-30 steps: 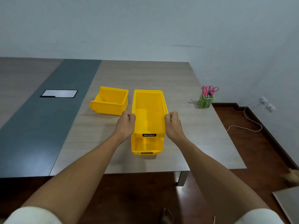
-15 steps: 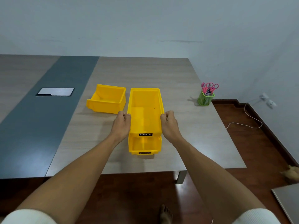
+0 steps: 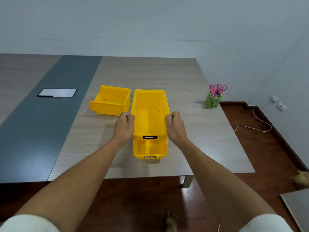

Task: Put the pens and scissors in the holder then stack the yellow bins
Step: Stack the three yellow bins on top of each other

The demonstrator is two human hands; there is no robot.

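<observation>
Smooth yellow plastic, the upper bin [image 3: 149, 113] sits on the lower bin [image 3: 150, 149] near the wood-grain table's [image 3: 192, 128] edge, its side rims gripped by the curled left hand [image 3: 124, 127] and right hand [image 3: 174, 127]. A third bin [image 3: 111, 102] stands just left, and far right a green mesh holder [image 3: 213, 102] carries pink scissors [image 3: 217, 88].

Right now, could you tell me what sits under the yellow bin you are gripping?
Under the top yellow bin, held by the left hand and right hand, sits a second yellow bin. Only its front opening and label show; the rest is covered.
</observation>
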